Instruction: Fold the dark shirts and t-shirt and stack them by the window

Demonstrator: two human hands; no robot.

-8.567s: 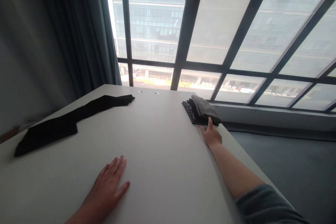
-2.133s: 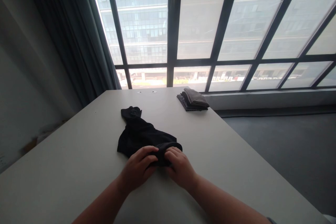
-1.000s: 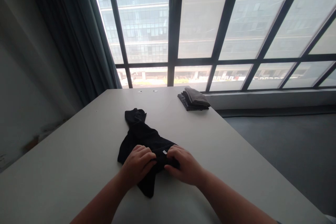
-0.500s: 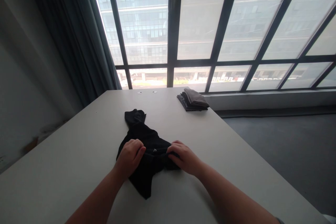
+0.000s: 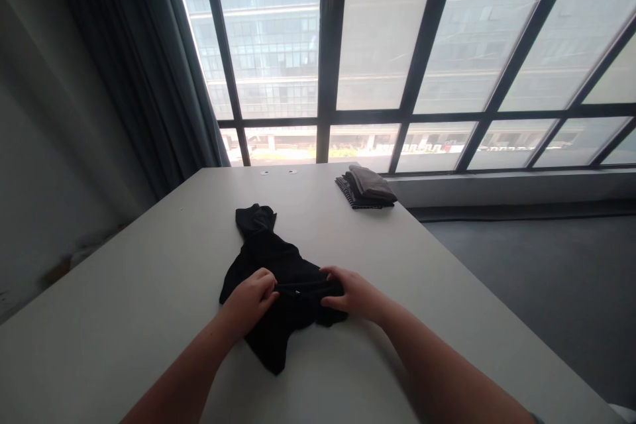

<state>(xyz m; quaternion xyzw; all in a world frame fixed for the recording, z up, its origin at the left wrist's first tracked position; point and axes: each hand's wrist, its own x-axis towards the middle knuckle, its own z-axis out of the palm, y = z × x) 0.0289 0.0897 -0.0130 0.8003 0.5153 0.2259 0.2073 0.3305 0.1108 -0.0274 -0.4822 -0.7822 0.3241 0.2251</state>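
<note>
A black garment (image 5: 278,255) with a small white mark lies crumpled on the white table (image 5: 149,265). One narrow end stretches to the far left, and another points to the near edge. My left hand (image 5: 253,298) is closed on the garment's folded edge, left of the mark. At the right end of that edge, my right hand (image 5: 355,295) has its thumb and fingers apart, with black cloth between and under them. Whether the garment is trousers or a top cannot be told.
A stack of folded clothes (image 5: 370,187), grey on top of dark pieces, sits at the table's far right corner. Behind the table are a large window (image 5: 278,59) and a dark curtain (image 5: 134,59). Grey floor (image 5: 536,265) lies to the right.
My right hand has loosened, its thumb and fingers spreading from the cloth. The folded edge has turned, so less of the white mark shows. My left hand has shifted slightly to the right.
</note>
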